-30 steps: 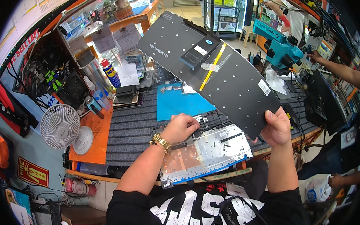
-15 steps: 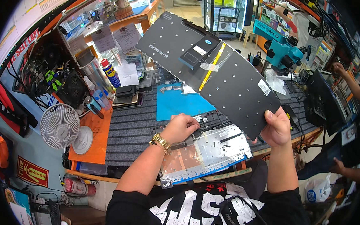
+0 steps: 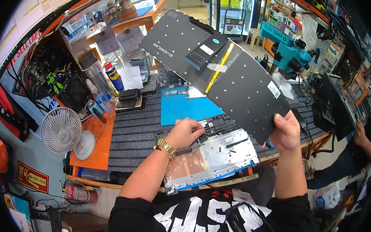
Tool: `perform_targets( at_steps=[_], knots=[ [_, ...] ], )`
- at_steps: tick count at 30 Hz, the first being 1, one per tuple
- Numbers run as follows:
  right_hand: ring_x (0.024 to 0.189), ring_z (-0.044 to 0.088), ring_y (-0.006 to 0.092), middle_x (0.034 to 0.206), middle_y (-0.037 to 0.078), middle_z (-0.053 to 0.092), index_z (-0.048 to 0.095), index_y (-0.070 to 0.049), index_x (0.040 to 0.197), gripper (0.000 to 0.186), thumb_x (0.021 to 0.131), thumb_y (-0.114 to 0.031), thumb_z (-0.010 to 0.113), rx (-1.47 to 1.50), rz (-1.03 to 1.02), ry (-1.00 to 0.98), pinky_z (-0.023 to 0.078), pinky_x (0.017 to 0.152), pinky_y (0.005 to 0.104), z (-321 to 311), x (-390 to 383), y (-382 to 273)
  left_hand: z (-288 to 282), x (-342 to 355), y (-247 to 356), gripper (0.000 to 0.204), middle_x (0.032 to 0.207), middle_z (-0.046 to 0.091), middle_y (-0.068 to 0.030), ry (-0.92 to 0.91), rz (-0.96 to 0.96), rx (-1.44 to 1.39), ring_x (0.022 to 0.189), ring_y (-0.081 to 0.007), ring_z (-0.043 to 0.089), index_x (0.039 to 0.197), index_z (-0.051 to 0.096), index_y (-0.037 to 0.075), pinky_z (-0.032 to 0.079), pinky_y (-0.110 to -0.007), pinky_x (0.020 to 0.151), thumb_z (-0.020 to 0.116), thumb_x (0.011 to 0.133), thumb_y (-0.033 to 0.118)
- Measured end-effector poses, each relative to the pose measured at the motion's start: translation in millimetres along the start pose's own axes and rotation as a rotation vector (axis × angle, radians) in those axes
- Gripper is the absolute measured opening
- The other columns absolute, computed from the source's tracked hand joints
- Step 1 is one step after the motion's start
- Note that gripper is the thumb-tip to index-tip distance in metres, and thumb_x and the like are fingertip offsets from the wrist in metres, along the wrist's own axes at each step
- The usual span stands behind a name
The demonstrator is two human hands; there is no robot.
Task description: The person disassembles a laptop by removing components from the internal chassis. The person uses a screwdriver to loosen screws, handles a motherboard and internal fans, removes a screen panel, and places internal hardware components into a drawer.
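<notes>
My right hand [image 3: 286, 131] grips the lower right corner of a black laptop keyboard [image 3: 249, 86], thumb on the face toward me. It is held up at a slant, its studded back showing, with a yellow strip, clear tape and a flat cable. Below it lies an opened laptop top case [image 3: 215, 156], with silver and copper-coloured metal and a blue front edge. My left hand [image 3: 187, 133], a gold bracelet at its wrist, rests over the case's black back part with fingers curled and pressed together. What its fingertips hold, if anything, is hidden.
A blue mat [image 3: 180, 107] lies behind the case on the ribbed grey bench top [image 3: 131, 138]. To the left stand a white fan [image 3: 62, 131], a spray can [image 3: 113, 76] and bottles. At the right are a teal microscope [image 3: 292, 54], a dark monitor [image 3: 335, 106] and another person's hand [image 3: 360, 134].
Both my hands and the keyboard stay almost still, the keyboard shifting only slightly. At the right, the other person's raised hand has come down beside the monitor.
</notes>
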State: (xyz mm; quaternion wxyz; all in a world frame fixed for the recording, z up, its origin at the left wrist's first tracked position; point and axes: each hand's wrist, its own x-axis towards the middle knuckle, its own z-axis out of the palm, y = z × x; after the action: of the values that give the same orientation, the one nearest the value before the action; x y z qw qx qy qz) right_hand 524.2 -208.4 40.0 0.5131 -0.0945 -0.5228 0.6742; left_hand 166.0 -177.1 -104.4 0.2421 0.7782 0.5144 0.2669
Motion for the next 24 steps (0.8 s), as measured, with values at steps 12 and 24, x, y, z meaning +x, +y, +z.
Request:
perform_targets(
  at_steps=[12, 24],
  knots=[
    [0.077, 0.081, 0.0382, 0.114, 0.028, 0.079, 0.055, 0.01, 0.15, 0.043, 0.12, -0.021, 0.053, -0.11, -0.28, -0.005, 0.065, 0.055, 0.0396, 30, 78, -98, -6, 2, 5, 0.023, 0.106, 0.086, -0.0088, -0.04, -0.055, 0.01, 0.111, -0.029, 0.075, 0.109, 0.089, 0.012, 0.047, -0.045, 0.113, 0.081, 0.106, 0.033],
    [0.114, 0.081, 0.0355, 0.128, 0.021, 0.079, 0.064, 0.004, 0.144, 0.041, 0.123, -0.03, 0.053, -0.208, -0.27, 0.218, 0.071, 0.082, 0.0387, 42, 222, -145, 3, -1, 1, 0.021, 0.105, 0.086, -0.0075, -0.025, -0.039, -0.008, 0.111, -0.0276, 0.075, 0.108, 0.089, 0.012, 0.046, -0.045, 0.113, 0.082, 0.106, 0.032]
  ],
)
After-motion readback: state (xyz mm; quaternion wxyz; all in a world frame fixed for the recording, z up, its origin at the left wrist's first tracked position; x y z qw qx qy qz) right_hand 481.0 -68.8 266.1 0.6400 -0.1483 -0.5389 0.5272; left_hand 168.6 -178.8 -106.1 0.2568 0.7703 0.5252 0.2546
